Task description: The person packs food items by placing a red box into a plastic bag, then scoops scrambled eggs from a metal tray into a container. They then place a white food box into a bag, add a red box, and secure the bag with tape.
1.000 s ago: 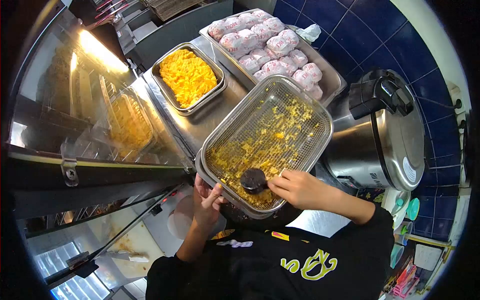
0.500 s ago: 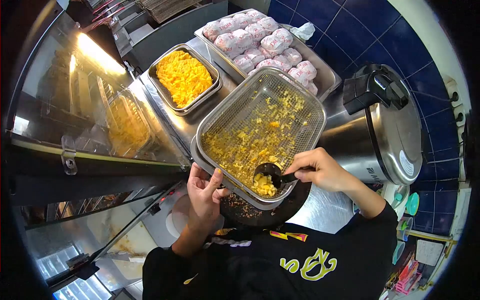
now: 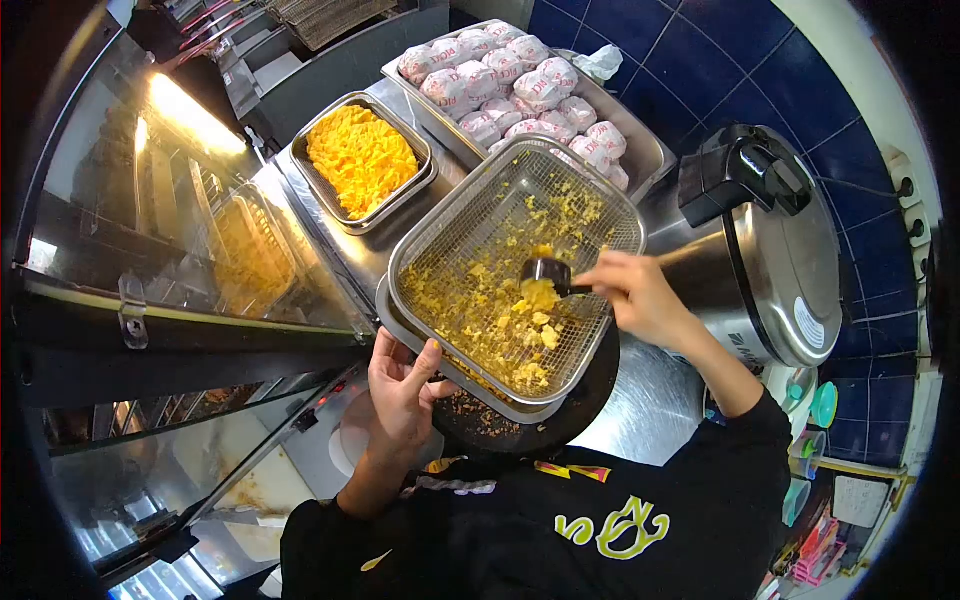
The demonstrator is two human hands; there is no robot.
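Note:
My left hand [image 3: 405, 385] grips the near left corner of a wire mesh basket [image 3: 395, 265] nested in a metal pan [image 3: 500, 408], thumb on top. Both tilt toward me. Yellow scrambled egg crumbs [image 3: 470, 290] are scattered over the mesh, thicker on the near side. A black scoop [image 3: 548, 272] is in my right hand [image 3: 640, 290], its fingers closed round the short handle. The scoop is tipped above the mesh, and egg pieces [image 3: 540, 297] show at its mouth and just below it.
Behind on the left, a smaller mesh-lined pan [image 3: 428, 180] is full of scrambled egg. A tray [image 3: 655, 150] of several paper-wrapped bundles [image 3: 545, 85] stands at the back. A large steel cooker [image 3: 790, 290] is on the right. A glass-fronted cabinet [image 3: 170, 200] stands left.
My right hand has raised the scoop from the near corner toward the basket's middle and tipped it, letting egg pieces fall. My left hand keeps its hold.

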